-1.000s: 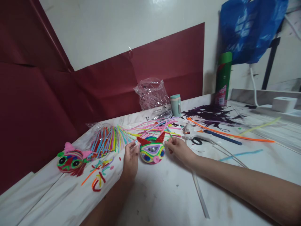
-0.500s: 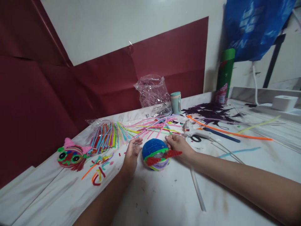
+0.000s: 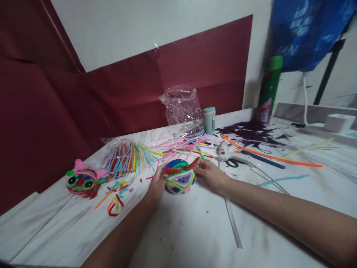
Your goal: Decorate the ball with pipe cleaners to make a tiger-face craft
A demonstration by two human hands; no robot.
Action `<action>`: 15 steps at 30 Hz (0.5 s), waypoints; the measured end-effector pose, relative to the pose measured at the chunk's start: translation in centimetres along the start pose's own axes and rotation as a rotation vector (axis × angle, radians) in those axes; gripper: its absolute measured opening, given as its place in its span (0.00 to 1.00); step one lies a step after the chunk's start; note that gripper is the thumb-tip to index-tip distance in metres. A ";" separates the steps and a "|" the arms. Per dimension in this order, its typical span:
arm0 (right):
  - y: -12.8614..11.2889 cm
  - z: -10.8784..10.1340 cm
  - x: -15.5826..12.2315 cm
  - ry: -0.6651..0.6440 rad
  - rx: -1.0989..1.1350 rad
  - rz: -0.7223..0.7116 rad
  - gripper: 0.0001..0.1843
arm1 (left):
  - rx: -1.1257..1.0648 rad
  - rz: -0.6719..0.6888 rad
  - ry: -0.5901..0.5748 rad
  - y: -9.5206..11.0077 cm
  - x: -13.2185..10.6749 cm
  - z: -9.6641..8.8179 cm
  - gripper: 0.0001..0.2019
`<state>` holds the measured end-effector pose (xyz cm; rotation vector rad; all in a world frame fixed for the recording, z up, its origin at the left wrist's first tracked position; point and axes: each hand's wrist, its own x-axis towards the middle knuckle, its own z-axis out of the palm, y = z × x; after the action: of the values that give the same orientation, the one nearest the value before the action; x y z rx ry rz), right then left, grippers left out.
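A round head made of coloured pipe cleaners (image 3: 180, 177), with a blue top, red horns and a pink nose, rests on the white table (image 3: 195, 230). My left hand (image 3: 157, 184) holds its left side. My right hand (image 3: 209, 174) grips its right side by a red horn. The face points toward me. A second pipe-cleaner head (image 3: 82, 181), red and green with pink ears, lies to the far left, away from both hands.
A bag of coloured pipe cleaners (image 3: 126, 158) and loose strands lie behind the head. A white glue gun (image 3: 232, 156) sits right of my right hand. A crumpled clear bag (image 3: 182, 108), a teal cup (image 3: 209, 120) and a green can (image 3: 268, 89) stand at the back wall.
The head was tipped forward half a second ago, showing its blue back. Both hands have turned it upright again, so the face looks at me.
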<state>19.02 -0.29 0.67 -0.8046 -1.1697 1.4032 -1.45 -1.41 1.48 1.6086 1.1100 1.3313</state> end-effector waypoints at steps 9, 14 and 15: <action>0.5 -0.4 0.0 0.020 -0.177 -0.070 0.22 | -0.159 -0.102 0.054 -0.9 0.1 -0.1 0.28; 0.8 -0.6 0.1 0.058 -0.295 -0.122 0.19 | -0.170 -0.073 -0.083 -0.4 0.1 0.8 0.43; 0.8 -0.6 0.1 0.059 -0.316 -0.134 0.19 | -0.164 -0.067 -0.076 -0.4 0.2 1.0 0.42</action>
<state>19.30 0.04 -0.28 -0.9613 -1.3928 1.0918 -0.52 -1.17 1.02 1.4776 0.9749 1.2731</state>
